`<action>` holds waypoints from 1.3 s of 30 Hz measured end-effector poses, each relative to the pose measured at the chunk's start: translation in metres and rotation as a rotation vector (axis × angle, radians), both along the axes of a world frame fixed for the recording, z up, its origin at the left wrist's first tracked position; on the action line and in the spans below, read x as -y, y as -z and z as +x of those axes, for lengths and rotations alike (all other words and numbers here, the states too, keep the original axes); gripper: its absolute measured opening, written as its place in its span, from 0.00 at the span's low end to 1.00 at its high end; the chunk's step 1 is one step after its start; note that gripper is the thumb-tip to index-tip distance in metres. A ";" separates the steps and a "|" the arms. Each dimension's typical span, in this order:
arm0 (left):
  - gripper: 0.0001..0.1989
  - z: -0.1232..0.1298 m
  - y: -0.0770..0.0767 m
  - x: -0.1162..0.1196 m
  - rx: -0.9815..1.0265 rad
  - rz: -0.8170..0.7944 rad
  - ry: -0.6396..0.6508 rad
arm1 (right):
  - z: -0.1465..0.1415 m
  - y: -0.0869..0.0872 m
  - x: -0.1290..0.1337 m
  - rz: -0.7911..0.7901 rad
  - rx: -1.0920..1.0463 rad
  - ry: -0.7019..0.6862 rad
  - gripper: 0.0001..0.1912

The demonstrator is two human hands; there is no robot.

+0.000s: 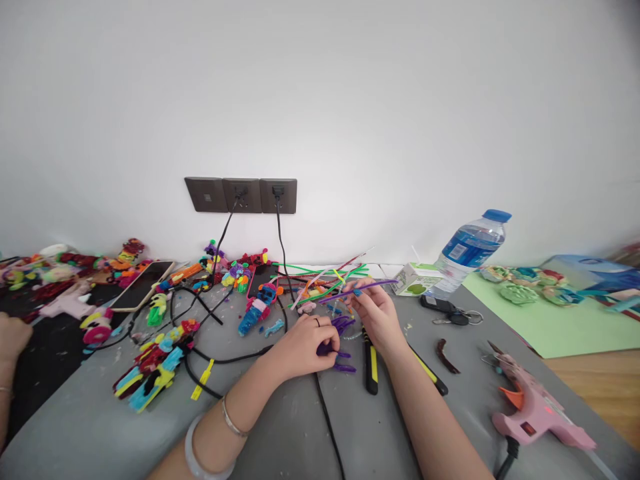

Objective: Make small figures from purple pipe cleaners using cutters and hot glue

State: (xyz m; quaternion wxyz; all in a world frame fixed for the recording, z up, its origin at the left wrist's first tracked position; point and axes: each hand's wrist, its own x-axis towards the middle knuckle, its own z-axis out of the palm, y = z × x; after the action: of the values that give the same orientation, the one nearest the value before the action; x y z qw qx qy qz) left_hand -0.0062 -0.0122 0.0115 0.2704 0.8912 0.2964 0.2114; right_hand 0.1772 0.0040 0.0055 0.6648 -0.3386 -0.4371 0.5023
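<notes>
My left hand (313, 345) is closed around a bent purple pipe-cleaner piece (345, 367), whose loops stick out past the fingers on the right. Between the fingertips of my right hand (376, 312) is a straight purple pipe cleaner (383, 283), held roughly level above the table. Under and beside my right wrist lie pliers with black and yellow handles (371, 370); their head is hidden. Behind both hands is a loose pile of coloured pipe cleaners (345, 270). A blue and pink pipe-cleaner figure (257, 310) lies left of my left hand.
A pink glue gun (535, 407) lies at right, near keys (457, 317), a tilted-looking water bottle (463, 253) and a small carton (417, 279). Black cords (227, 360) cross the grey table (280, 440). More figures (155, 367) and a phone (143, 287) lie left. Another person's hand (13, 337) shows there.
</notes>
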 end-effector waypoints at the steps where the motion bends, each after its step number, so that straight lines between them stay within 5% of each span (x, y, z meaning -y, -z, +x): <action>1: 0.04 0.001 -0.001 0.001 0.041 0.004 -0.006 | 0.000 -0.001 0.000 0.001 -0.007 -0.005 0.10; 9: 0.04 0.003 0.000 -0.007 0.344 -0.159 -0.208 | -0.002 -0.004 0.001 0.015 -0.013 -0.012 0.11; 14: 0.04 0.002 -0.001 -0.004 0.272 -0.272 -0.076 | -0.002 -0.004 0.000 0.022 -0.042 -0.015 0.11; 21: 0.02 0.002 0.004 -0.002 0.070 -0.168 0.041 | -0.003 -0.006 0.000 0.015 -0.051 -0.005 0.11; 28: 0.14 0.000 -0.005 -0.004 0.065 -0.193 0.069 | -0.002 -0.007 0.002 0.012 -0.002 0.015 0.11; 34: 0.10 0.000 -0.011 -0.001 0.129 -0.373 0.070 | -0.001 -0.008 0.002 0.000 -0.004 0.026 0.11; 39: 0.08 0.001 -0.002 -0.003 0.137 -0.346 0.048 | -0.001 -0.007 0.001 0.003 -0.046 -0.017 0.10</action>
State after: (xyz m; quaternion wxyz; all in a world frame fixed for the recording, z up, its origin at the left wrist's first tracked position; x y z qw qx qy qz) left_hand -0.0050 -0.0089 0.0137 0.4442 0.8218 0.2878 0.2109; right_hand 0.1766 0.0025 0.0124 0.6708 -0.3222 -0.4252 0.5151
